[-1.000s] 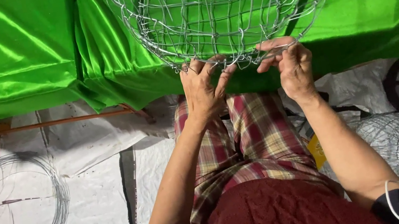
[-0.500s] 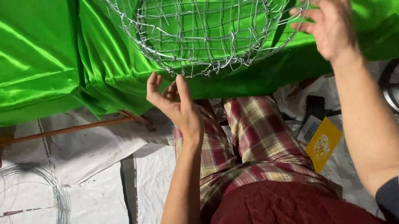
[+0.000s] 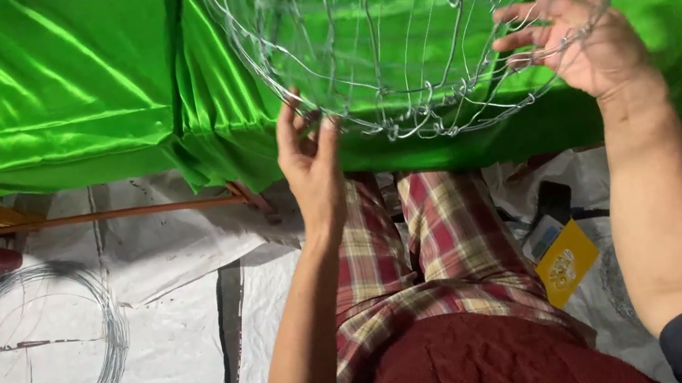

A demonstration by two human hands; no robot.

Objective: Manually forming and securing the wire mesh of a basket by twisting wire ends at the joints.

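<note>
Head view: a round wire basket [image 3: 407, 33] is held over the green cloth [image 3: 66, 90] at the table edge. Its lower rim is touched by the fingertips of the left hand [image 3: 311, 164], and its right side is grasped by the right hand [image 3: 588, 39]. A wire coil [image 3: 33, 363] is seen on the floor.

A thin, shiny bare-metal wire basket [image 3: 398, 34] lies on glossy, smooth green satin cloth [image 3: 66, 90] draping the bench, above matt, creased white sheeting [image 3: 169, 377] holding a metal wire coil [image 3: 33, 363].
</note>
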